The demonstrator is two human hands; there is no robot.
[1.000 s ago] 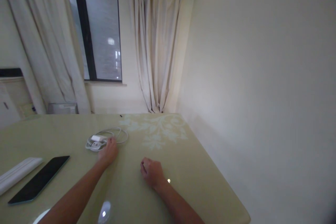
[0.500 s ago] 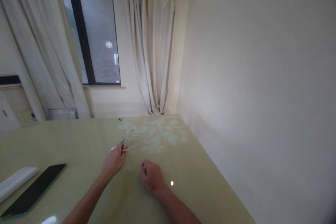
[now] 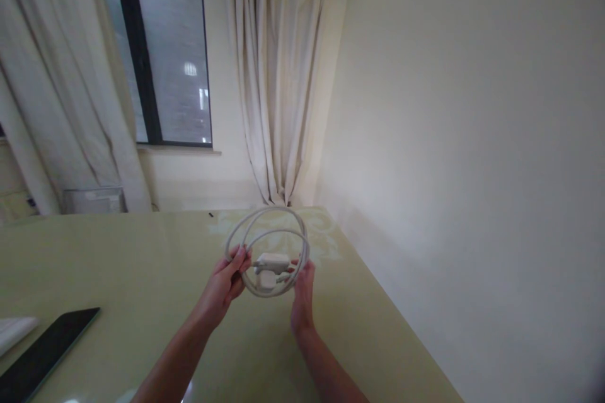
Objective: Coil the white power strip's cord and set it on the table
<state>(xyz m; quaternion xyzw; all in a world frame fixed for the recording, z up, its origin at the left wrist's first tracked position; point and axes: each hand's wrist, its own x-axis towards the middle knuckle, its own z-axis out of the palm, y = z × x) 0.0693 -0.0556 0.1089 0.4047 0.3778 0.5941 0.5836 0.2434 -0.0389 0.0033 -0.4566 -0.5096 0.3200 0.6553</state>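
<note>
Between my hands a coiled white cable [image 3: 271,209] is held up above the table, its loops standing open toward me. My left hand [image 3: 230,277] pinches the left side of the loops between thumb and fingers. On the right side, my right hand [image 3: 303,283] grips the loops, some of its fingers hidden behind them. A white plug-in power adapter [image 3: 273,261] sits within the ring of cable, close to my right fingers. Just below it shows a second small white block [image 3: 267,279], blurred.
The glossy pale green table [image 3: 142,264] runs along a white wall [image 3: 449,170] on the right. A flat black slab [image 3: 51,346] and a white object [image 3: 16,330] lie at the left. A small dark piece [image 3: 210,215] lies near the far edge.
The cable has come up off the low left side to the middle, opened into wide loops. My right hand has moved up and right from resting closed on the table, and now holds the coil too.
</note>
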